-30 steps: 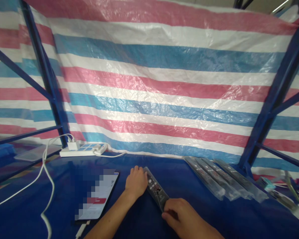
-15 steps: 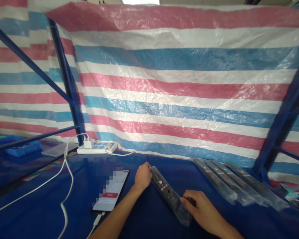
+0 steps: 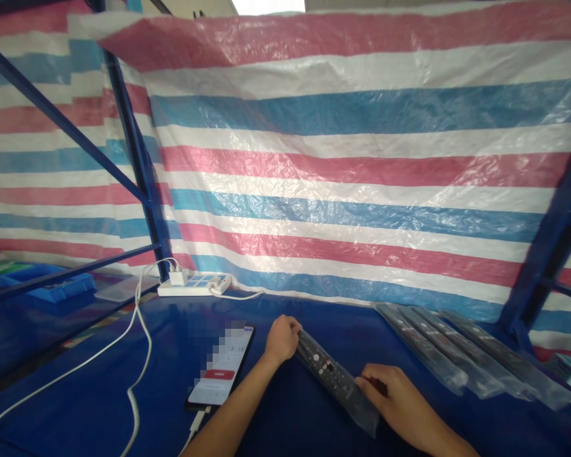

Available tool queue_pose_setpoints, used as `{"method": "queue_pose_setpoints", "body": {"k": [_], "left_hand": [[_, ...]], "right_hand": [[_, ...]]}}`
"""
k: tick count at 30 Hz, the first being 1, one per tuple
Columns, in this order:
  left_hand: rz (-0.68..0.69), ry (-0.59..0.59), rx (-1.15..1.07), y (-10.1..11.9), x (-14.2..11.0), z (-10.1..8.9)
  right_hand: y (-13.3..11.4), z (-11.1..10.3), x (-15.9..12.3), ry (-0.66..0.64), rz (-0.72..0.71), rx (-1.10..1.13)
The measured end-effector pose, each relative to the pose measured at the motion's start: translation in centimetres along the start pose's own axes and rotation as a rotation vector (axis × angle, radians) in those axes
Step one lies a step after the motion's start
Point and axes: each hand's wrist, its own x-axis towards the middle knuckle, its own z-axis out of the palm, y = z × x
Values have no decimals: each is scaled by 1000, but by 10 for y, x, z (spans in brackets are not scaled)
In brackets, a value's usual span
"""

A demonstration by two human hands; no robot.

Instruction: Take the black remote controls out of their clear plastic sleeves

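A dark remote control in a clear plastic bag (image 3: 330, 374) lies slanted on the blue table cover (image 3: 99, 412). My left hand (image 3: 282, 338) is closed around its far end. My right hand (image 3: 396, 397) pinches the bag near its near end, fingers curled. Both forearms reach in from the bottom edge.
A smartphone (image 3: 223, 371) on a white cable lies left of my left hand. A white power strip (image 3: 195, 285) sits at the back by a blue frame post (image 3: 137, 158). Three bagged remotes (image 3: 457, 355) lie at the right. A striped tarp (image 3: 342, 165) hangs behind.
The view has shifted so everything sits further right. My right hand has slid along the bag from over the remote's near end, and the empty bag end now shows beyond it.
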Motion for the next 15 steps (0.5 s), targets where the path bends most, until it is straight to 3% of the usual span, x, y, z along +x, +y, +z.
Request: {"method": "queue_pose_setpoints", "body": {"k": [4,9,15], "left_hand": [[36,90,75,11,-8,-9],[185,207,291,30,-15,-41],[184,208,325,48,-14,-81]], "right_hand": [[1,-3,0,23,-17,-13],[3,-7,1,55,3,-17],[2,-12,0,110,0,-1]]}}
